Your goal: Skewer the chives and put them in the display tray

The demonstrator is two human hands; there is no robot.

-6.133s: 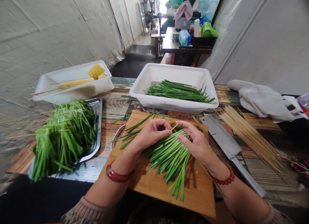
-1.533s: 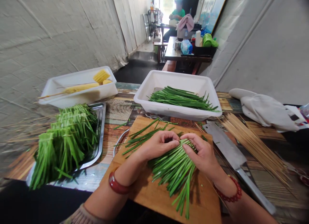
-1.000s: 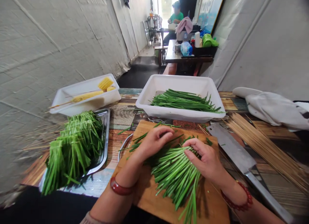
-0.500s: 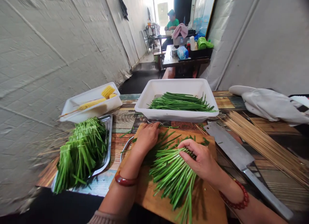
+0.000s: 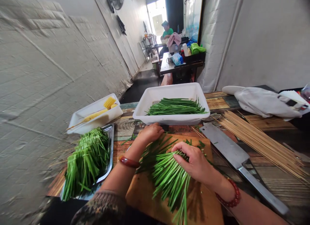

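At the near edge of the table [image 5: 123, 129], a wooden cutting board [image 5: 145, 202] lies flat. Over the middle of the board, the right hand [image 5: 193, 162] grips a bunch of green stalks [image 5: 170, 179]; thumb and fingers close on the pale ends, and the green ends fan out toward the board's near edge. To the right of the board, a cleaver [image 5: 226, 149] lies diagonally, handle toward the table's near edge. At the table's near left corner, a metal tray [image 5: 111, 150] carries skewered greens [image 5: 87, 160], with bare stick ends projecting to the left. At the board's far left corner, the left hand [image 5: 151, 133] is positioned palm down with bent fingers; whether it grips anything cannot be told. Loose stalks [image 5: 167, 143] lie on the board beside this hand. Beyond the cleaver, bamboo skewers [image 5: 261, 142] lie in a flat pile. Along the table's far edge, a white tub [image 5: 169, 119] contains further green stalks [image 5: 176, 107]. At the far left corner, a second white tub [image 5: 112, 113] contains skewered corn [image 5: 95, 116]. Near the far right corner rests a pale cap [image 5: 259, 100]. Farther back, a person in green [image 5: 167, 33] sits beyond a dark table [image 5: 165, 68].
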